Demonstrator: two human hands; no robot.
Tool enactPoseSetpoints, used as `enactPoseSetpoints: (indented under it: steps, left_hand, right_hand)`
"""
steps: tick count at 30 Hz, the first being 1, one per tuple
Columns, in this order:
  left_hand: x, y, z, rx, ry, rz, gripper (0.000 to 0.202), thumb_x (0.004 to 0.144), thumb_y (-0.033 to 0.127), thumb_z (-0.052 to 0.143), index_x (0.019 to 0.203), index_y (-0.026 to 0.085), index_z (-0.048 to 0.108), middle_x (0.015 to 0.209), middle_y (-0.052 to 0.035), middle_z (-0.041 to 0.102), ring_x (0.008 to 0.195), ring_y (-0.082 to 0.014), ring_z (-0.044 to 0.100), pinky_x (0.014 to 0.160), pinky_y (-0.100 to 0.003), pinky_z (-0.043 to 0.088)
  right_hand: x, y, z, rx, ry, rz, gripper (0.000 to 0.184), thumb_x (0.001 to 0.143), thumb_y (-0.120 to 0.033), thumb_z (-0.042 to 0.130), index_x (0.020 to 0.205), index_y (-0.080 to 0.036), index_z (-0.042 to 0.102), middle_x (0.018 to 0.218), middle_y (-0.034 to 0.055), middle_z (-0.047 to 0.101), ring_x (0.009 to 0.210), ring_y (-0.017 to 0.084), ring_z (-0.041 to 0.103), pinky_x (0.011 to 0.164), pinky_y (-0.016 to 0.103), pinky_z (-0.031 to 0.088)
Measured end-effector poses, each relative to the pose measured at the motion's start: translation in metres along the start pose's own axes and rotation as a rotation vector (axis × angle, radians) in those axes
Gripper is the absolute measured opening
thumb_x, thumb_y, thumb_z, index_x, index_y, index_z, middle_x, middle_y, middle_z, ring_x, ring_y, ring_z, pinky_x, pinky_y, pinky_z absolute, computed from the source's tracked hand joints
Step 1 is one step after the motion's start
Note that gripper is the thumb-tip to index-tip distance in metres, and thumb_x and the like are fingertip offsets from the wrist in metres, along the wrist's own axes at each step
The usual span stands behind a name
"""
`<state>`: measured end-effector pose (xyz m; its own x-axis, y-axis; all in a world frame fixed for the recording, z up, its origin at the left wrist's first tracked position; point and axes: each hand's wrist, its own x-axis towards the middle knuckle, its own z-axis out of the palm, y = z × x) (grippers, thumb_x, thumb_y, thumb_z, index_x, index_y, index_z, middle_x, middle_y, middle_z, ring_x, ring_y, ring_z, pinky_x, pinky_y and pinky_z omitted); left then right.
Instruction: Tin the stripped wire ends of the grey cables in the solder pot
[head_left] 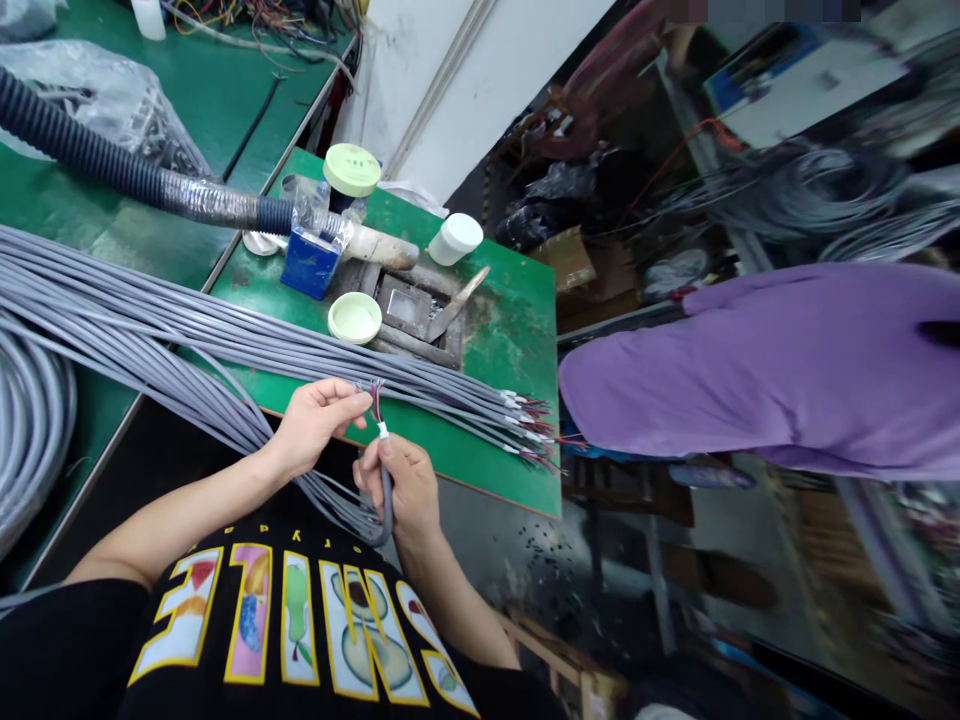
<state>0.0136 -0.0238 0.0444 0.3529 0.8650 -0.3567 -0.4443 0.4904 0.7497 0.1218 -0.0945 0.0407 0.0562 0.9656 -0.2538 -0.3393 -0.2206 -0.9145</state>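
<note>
My right hand [401,485] is wrapped around a grey cable [388,500] just below its stripped end, where a white band [383,430] circles it. Thin red, blue and other coloured wires [376,402] fan out upward from that end. With thumb and forefinger, my left hand [321,418] pinches at these wires. Beyond my hands, a thick bundle of grey cables [247,325] lies across the green table, its stripped wire ends [532,425] gathered near the right edge.
On the green table [517,300] stand a solder pot [405,305] with a scraper [457,305], a pale green dish [355,318], a white cup [455,239] and a blue box [310,263]. A ribbed hose [90,140] reaches over it. A person in purple [750,370] is at the right.
</note>
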Motion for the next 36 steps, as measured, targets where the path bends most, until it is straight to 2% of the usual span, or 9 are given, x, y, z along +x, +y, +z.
enactPoseSetpoints:
  steps: [5, 14, 17, 20, 22, 25, 28, 32, 36]
  left_hand:
    - [-0.002, 0.001, 0.002, 0.026, -0.021, -0.002, 0.039, 0.051, 0.042, 0.083, 0.057, 0.014, 0.057, 0.046, 0.0033, 0.058, 0.040, -0.0041, 0.043, 0.041, -0.017, 0.031]
    - [-0.006, 0.000, 0.000, 0.121, -0.011, 0.109, 0.036, 0.054, 0.041, 0.083, 0.058, 0.015, 0.060, 0.050, 0.0027, 0.060, 0.045, -0.0073, 0.051, 0.049, -0.020, 0.041]
    - [-0.009, -0.003, -0.002, 0.176, 0.000, 0.183, 0.034, 0.059, 0.044, 0.080, 0.057, 0.016, 0.061, 0.054, 0.0007, 0.062, 0.048, -0.0088, 0.052, 0.051, -0.022, 0.043]
    - [-0.012, -0.003, -0.004, 0.328, 0.019, 0.319, 0.027, 0.063, 0.042, 0.078, 0.059, 0.017, 0.067, 0.054, -0.0006, 0.062, 0.049, -0.0100, 0.050, 0.051, -0.024, 0.042]
    - [-0.013, -0.001, -0.007, 0.418, -0.019, 0.389, 0.022, 0.063, 0.038, 0.079, 0.063, 0.018, 0.071, 0.054, -0.0010, 0.062, 0.051, -0.0106, 0.048, 0.052, -0.025, 0.041]
    - [-0.010, 0.000, -0.012, 0.344, -0.082, 0.326, 0.024, 0.062, 0.040, 0.079, 0.073, 0.018, 0.074, 0.059, -0.0023, 0.065, 0.055, -0.0119, 0.052, 0.054, -0.025, 0.043]
    - [-0.002, -0.001, -0.014, 0.188, -0.046, 0.192, 0.029, 0.064, 0.042, 0.077, 0.078, 0.017, 0.073, 0.061, -0.0019, 0.066, 0.053, -0.0099, 0.053, 0.050, -0.021, 0.041]
    - [0.004, 0.001, -0.010, 0.105, -0.037, 0.131, 0.029, 0.058, 0.038, 0.081, 0.071, 0.015, 0.071, 0.056, 0.0009, 0.062, 0.045, -0.0054, 0.044, 0.045, -0.018, 0.035]
    - [0.004, 0.005, -0.005, 0.094, -0.073, 0.120, 0.030, 0.055, 0.038, 0.082, 0.066, 0.014, 0.068, 0.056, 0.0009, 0.063, 0.044, -0.0048, 0.043, 0.044, -0.019, 0.035]
  right_hand:
    - [0.008, 0.000, -0.004, -0.018, 0.013, -0.055, 0.035, 0.083, -0.050, 0.058, 0.067, -0.019, 0.060, 0.033, -0.0080, 0.044, 0.028, 0.007, 0.029, 0.036, 0.022, 0.024]
    - [0.014, -0.004, -0.002, -0.049, 0.091, -0.099, 0.035, 0.080, -0.051, 0.061, 0.065, -0.019, 0.057, 0.032, -0.0086, 0.042, 0.028, 0.007, 0.031, 0.035, 0.021, 0.025]
    - [0.014, -0.006, -0.001, -0.057, 0.105, -0.087, 0.035, 0.080, -0.051, 0.061, 0.064, -0.020, 0.057, 0.032, -0.0086, 0.042, 0.029, 0.007, 0.031, 0.036, 0.022, 0.024]
    - [0.013, -0.009, 0.000, -0.076, 0.101, -0.068, 0.038, 0.079, -0.053, 0.061, 0.062, -0.020, 0.055, 0.032, -0.0081, 0.041, 0.029, 0.007, 0.031, 0.037, 0.022, 0.025]
    - [0.013, -0.010, 0.000, -0.094, 0.094, -0.054, 0.040, 0.079, -0.055, 0.060, 0.060, -0.020, 0.053, 0.032, -0.0075, 0.042, 0.029, 0.007, 0.032, 0.037, 0.022, 0.024]
    - [0.013, -0.010, -0.001, -0.073, 0.075, -0.057, 0.038, 0.079, -0.054, 0.061, 0.062, -0.020, 0.054, 0.032, -0.0080, 0.041, 0.028, 0.007, 0.031, 0.036, 0.022, 0.023]
    - [0.013, -0.008, -0.002, -0.038, 0.048, -0.063, 0.035, 0.080, -0.049, 0.062, 0.063, -0.019, 0.055, 0.032, -0.0086, 0.041, 0.028, 0.006, 0.030, 0.036, 0.021, 0.024]
    - [0.012, -0.007, 0.000, -0.034, 0.031, -0.054, 0.034, 0.080, -0.048, 0.062, 0.064, -0.019, 0.056, 0.032, -0.0085, 0.042, 0.027, 0.006, 0.028, 0.034, 0.021, 0.023]
    - [0.012, -0.006, 0.000, -0.048, 0.022, -0.041, 0.035, 0.079, -0.049, 0.063, 0.063, -0.019, 0.056, 0.031, -0.0086, 0.042, 0.027, 0.005, 0.029, 0.034, 0.020, 0.023]
